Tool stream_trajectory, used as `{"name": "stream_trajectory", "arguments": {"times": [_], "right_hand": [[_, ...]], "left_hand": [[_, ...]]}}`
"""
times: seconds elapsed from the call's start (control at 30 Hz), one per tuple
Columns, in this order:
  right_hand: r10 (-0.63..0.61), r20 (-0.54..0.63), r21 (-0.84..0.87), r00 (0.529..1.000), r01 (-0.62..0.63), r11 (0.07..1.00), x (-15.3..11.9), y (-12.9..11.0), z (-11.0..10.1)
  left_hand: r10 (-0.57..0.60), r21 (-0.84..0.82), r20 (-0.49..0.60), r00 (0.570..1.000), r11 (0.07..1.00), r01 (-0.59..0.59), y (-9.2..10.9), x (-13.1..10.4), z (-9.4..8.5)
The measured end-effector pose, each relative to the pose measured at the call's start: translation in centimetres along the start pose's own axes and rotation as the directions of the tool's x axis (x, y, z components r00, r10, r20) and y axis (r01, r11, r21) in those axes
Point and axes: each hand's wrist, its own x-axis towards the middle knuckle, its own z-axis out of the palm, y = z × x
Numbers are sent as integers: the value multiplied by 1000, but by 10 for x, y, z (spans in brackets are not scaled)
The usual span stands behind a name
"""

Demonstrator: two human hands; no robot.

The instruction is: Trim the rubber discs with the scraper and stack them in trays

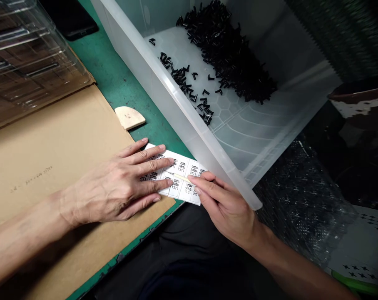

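Biggest thing here is the green worktop (123,87), looking pretty chipped along its near edge. A see-through plastic bin (145,71) stands along its right side. Brown cardboard (36,166) covers the left part, with clear plastic packaging (23,71) sitting on its far end. Left hand (123,183) is palm down, fingers wide apart; right hand (229,208) has its fingertips in a narrow pinch. Black phone (73,18) lies between packaging and bin. The label sheet (182,166), white with black characters, is by the worktop's near edge, under the left fingers. Wooden wedge (129,117) at the cardboard's right edge. That right-hand pinch has a thin pale stick (180,177), tip over the sheet, can't tell if touching. Tiniest: black bits (226,50) heaped in the bin.
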Motion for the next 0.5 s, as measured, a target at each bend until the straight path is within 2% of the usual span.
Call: {"name": "stream_trajectory", "arguments": {"times": [0.3,0.5], "right_hand": [[9,24,37,1000,-10,999,-3,6,1],[3,0,42,1000,-3,999,1,4,-1]], "left_hand": [[25,33,53,998,999,-27,-1,2,-4],[55,65,58,997,996,-58,-2,0,-3]]}}
